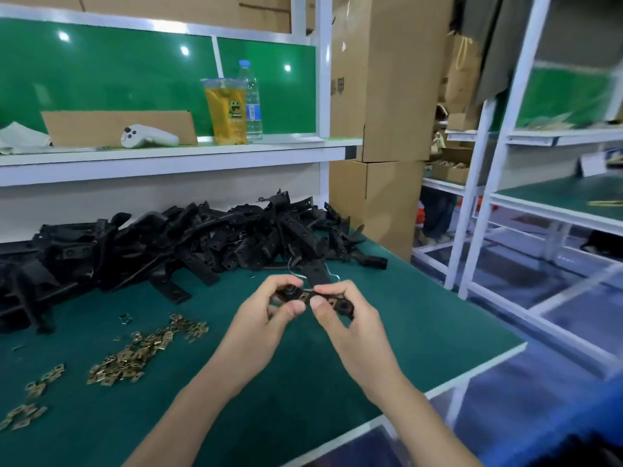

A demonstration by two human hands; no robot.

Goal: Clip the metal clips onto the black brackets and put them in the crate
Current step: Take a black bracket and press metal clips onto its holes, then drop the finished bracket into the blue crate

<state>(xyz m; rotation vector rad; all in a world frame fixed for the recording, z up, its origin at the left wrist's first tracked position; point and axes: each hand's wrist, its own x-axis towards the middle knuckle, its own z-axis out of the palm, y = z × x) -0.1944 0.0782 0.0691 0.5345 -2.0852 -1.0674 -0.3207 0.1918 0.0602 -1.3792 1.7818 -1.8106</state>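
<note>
Holding one black bracket [290, 293] between both hands, you have it just above the green table [421, 332], near the table's right edge. Your left hand [266, 318] curls round its left end and your right hand [350, 318] pinches the right end, thumbs nearly meeting over the middle. A brass-coloured bit between the thumbs looks like a metal clip [305, 296]; you cannot tell whether it is seated.

Behind your hands lies the pile of brackets [188, 241], and to your left the loose clips [135, 352] are scattered on the table. On the shelf a clear bottle [252, 106] carries a blue label, touching a yellow pouch [225, 112] printed with a green cartoon face. The writing on both is too small to read. The dark print on the cardboard box [381, 79] is also unreadable.
</note>
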